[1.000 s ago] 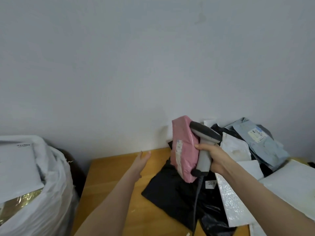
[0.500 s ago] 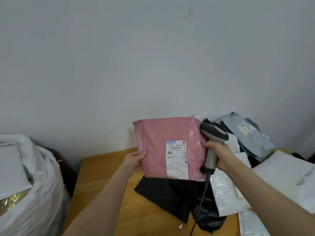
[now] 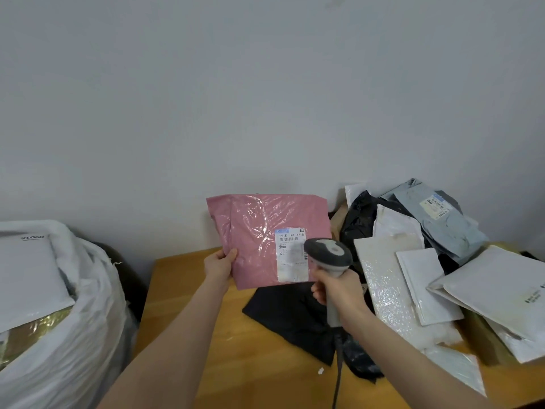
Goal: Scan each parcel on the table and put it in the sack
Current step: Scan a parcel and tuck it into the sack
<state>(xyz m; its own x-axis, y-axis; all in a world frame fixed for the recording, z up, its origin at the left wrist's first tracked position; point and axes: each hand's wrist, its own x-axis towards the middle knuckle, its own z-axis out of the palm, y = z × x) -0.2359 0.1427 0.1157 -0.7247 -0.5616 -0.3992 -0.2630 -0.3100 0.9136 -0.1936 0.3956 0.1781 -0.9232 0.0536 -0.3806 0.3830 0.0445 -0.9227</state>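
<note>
- The big white sack (image 3: 59,320) sits at 8 o'clock, off the left end of the table, and it looks quite full of parcels.
- The wooden table (image 3: 182,290) fills the bottom middle of the view.
- A pile of parcels (image 3: 413,276) waits at 4 o'clock, white, grey and black ones all heaped up.
- The pink parcel (image 3: 259,231) is held up in the air over the table, near 6 o'clock, standing on its edge with its front facing us.
- A flat black bag (image 3: 289,314) lies on the table right under it.
- This is the scan step. Next, the pink parcel has to swing left and drop into the sack at 8 o'clock.
- The grey scanner (image 3: 328,255) points at the parcel from 3 o'clock, very close to it.
- The right hand (image 3: 339,287) has all its fingers curled tight round the scanner handle.
- The left hand (image 3: 219,265) pinches the parcel's bottom left corner, thumb on the front, fingers hidden behind.
- The white label (image 3: 292,255) is low on the right of the parcel; its middle is blurry, so maybe the scan light is on it.
</note>
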